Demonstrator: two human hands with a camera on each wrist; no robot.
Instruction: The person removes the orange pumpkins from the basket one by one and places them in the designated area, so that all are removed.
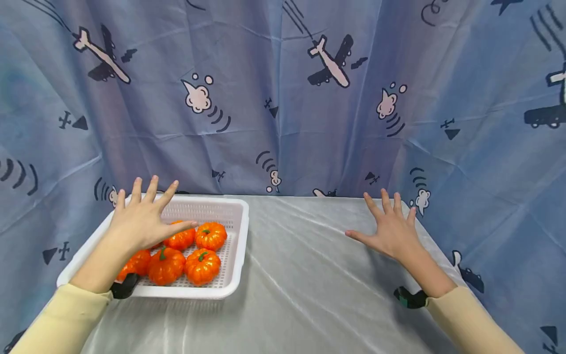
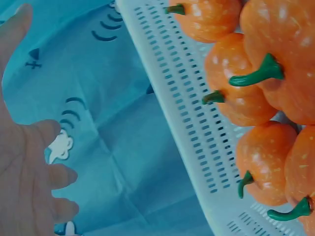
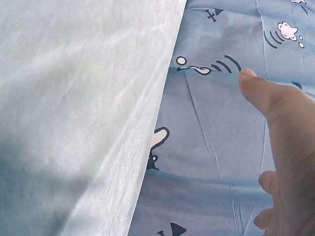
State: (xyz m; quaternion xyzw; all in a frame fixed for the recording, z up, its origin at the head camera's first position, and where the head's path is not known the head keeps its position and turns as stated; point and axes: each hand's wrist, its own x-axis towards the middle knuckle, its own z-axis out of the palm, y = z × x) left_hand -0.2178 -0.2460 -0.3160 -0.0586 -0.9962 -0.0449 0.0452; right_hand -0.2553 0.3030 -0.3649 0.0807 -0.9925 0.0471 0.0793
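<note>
Fingers spread wide, my left hand [image 1: 139, 219] hovers over the left part of a white plastic basket [image 1: 239, 246] and holds nothing. Several small orange pumpkins [image 1: 202, 267] with green stems lie in the basket, some hidden behind that hand and wrist. In the left wrist view the pumpkins [image 2: 266, 162] sit close together beside the slotted basket wall [image 2: 172, 93], with the hand [image 2: 24, 172] off to the left. My right hand [image 1: 391, 231] is held above the right side of the table, its fingers also spread and nothing in it.
A pale, wrinkled cloth covers the table [image 1: 292, 275]. Behind and at both sides hangs a blue curtain [image 1: 247, 98] printed with planes. Each wrist carries a black strap-on device [image 1: 411, 298]. The table's right edge runs below the right hand.
</note>
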